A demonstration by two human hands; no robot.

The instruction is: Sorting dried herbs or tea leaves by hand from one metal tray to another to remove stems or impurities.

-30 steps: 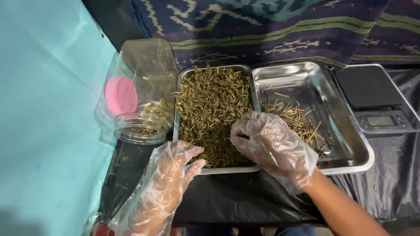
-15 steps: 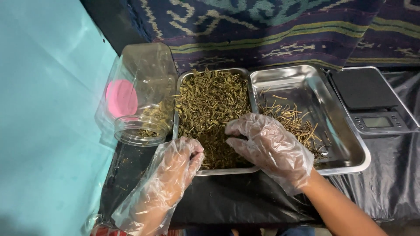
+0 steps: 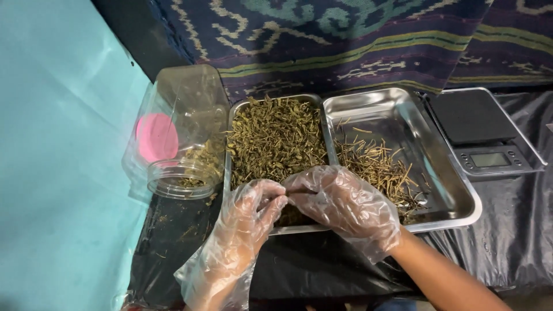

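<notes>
A: How many trays?

B: Two steel ones side by side: the left tray (image 3: 230,124) heaped with dried herb (image 3: 276,138), the right tray (image 3: 461,198) with a thin scatter of stems (image 3: 374,167).

A: The hands?

B: Both wear clear gloves. The left hand (image 3: 242,230) and right hand (image 3: 345,207) meet fingertip to fingertip, pinched, over the left tray's near edge; what they pinch I cannot tell.

A: Else?

B: One tipped clear jar (image 3: 184,132) far left, one digital scale (image 3: 484,132) right.

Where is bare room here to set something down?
Bare metal fills the far half of the right steel tray; black sheet lies free before both trays. Crowded: herb-filled left steel tray, where the gloved left hand and right hand meet.
</notes>
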